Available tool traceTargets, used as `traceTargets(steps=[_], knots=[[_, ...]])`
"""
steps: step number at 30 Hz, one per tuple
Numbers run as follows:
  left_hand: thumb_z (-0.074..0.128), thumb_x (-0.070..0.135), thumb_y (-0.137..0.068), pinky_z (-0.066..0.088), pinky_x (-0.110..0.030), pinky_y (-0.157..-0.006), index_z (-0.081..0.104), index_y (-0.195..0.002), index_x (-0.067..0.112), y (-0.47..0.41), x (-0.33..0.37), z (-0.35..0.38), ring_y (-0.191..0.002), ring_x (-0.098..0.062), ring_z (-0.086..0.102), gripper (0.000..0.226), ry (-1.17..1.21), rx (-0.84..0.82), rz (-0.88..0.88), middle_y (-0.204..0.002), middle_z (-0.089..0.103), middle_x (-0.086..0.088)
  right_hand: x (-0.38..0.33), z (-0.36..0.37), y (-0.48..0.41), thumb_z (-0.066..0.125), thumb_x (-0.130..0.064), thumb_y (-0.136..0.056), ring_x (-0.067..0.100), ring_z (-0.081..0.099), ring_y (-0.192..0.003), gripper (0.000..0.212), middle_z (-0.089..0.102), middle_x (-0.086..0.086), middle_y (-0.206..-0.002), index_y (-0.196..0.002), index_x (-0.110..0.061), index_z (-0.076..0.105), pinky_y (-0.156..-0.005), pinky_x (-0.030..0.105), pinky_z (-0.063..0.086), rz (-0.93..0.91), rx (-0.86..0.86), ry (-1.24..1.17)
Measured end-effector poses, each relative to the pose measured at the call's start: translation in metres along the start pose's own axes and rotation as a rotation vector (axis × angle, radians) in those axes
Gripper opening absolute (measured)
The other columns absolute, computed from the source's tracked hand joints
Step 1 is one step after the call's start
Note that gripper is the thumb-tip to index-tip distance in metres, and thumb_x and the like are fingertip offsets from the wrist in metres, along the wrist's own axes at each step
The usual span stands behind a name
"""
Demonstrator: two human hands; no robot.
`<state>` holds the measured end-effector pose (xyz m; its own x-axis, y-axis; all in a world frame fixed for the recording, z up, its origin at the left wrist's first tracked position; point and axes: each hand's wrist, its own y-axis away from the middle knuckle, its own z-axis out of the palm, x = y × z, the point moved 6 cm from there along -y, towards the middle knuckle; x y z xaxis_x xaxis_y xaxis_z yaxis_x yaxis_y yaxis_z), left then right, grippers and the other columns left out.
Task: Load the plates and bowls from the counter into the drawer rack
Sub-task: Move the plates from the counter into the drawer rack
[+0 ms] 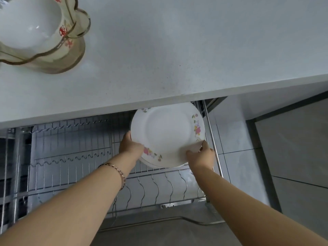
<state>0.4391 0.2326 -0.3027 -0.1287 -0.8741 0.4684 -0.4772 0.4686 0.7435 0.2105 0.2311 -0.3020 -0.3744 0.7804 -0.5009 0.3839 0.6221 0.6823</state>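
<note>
- The left hand [130,145] grips the near-left rim of the floral plate [166,132]; the right hand [201,155] pinches the near-right rim, thumb on top.
- The plate lies between and just beyond both hands, face up, over the right end of the drawer rack [74,148]; neither hand is nearer.
- The curved wire dividers [156,189] sit below the wrists, toward the person; the next move likely means tipping the plate upright and drawing it back.
- A second rim shows beneath; the count of the stack, and whether it rests on the wires, cannot be told; its far edge meets the tabletop [177,50] lip.
- The bowls [30,23] stand far up-left of the left hand, cut off by the frame.
</note>
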Motion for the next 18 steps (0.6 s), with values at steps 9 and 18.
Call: traceTargets(steps=[9,18], knots=[[0.047,-0.012,-0.079,0.048,-0.049,-0.094,0.042,-0.129,0.013,0.013,-0.009,0.014,-0.118,-0.037,0.053,0.056,0.277,-0.157,-0.159,-0.131,0.053,-0.017,-0.008,-0.004,0.002,0.054,0.003,-0.081,0.023,0.054,-0.093,0.055,0.052,0.008,-0.129,-0.131,-0.014,0.041,-0.05,0.013,0.045,-0.058,-0.274,0.033],[0.047,0.004,-0.086,0.036,-0.02,-0.066,0.04,-0.06,0.022,0.113,0.062,0.021,-0.083,-0.021,0.05,0.032,-0.481,-0.302,0.125,-0.084,0.053,-0.008,-0.045,-0.072,0.037,0.047,-0.005,-0.088,0.029,0.065,-0.1,0.038,0.066,0.014,-0.113,-0.125,-0.006,0.057,-0.077,0.027,0.048,-0.149,-0.382,0.315]])
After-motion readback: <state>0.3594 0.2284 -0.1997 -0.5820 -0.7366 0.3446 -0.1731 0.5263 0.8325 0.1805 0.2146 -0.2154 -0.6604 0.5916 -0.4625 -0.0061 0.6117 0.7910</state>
